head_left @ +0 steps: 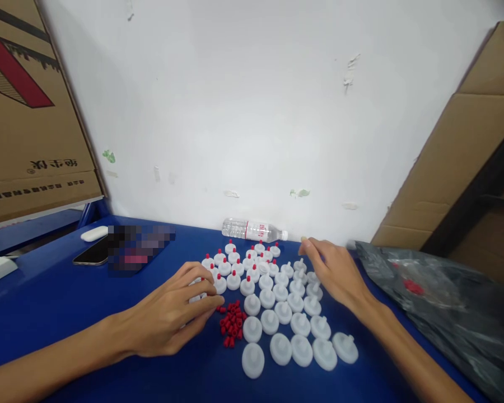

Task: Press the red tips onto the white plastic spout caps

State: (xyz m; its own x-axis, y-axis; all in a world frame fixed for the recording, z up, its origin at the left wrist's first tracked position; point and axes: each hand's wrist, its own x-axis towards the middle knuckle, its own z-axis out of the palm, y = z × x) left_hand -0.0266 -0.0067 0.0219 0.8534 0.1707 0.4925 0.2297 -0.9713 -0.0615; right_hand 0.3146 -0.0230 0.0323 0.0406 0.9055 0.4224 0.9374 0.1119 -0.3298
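Observation:
Many white plastic disc-shaped fittings (280, 348), each with a short central stem, stand in a spread group on the blue table. Those at the back left wear small red caps (234, 281) on their stems; the front and right ones have bare white stems. A pile of loose red caps (232, 322) lies between the capped pieces and the front ones. My left hand (172, 308) hovers at the pile's left, fingers loosely bent and apart, partly covering some capped fittings. Beside the back right bare fittings is my right hand (331, 268), fingers apart, nothing visible in it.
A clear plastic bottle (254, 230) lies against the white wall. At left are a phone (93, 252), a white case (94, 234) and a blurred-out item. A dark plastic bag (457, 313) covers the right side. Cardboard boxes (33, 129) flank both sides.

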